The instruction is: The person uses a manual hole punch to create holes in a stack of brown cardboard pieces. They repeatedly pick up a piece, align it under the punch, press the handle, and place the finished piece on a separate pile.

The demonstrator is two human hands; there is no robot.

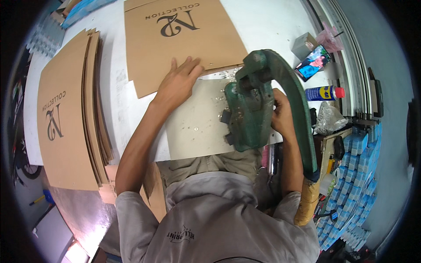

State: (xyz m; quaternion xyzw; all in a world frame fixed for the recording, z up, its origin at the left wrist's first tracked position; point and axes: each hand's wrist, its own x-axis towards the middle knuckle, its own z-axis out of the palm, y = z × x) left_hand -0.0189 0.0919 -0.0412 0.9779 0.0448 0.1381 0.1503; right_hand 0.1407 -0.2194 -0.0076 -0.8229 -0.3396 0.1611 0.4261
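My left hand lies on the near edge of a brown cardboard sheet with a dark printed emblem, fingers spread and pressing lightly on it. In front of me stands a green hand press, its long curved lever ending in a tape-wrapped grip. My right hand is close against the press's right side, fingers curled inward. The press hides the fingertips and whatever they may hold. A beige board lies flat beneath the press, with small bits scattered near its top edge.
On the left leans a stack of similar cardboard sheets. At right on the white table are a phone, a grey box, a blue spray can and a clear plastic bag. Blue packs are piled beyond.
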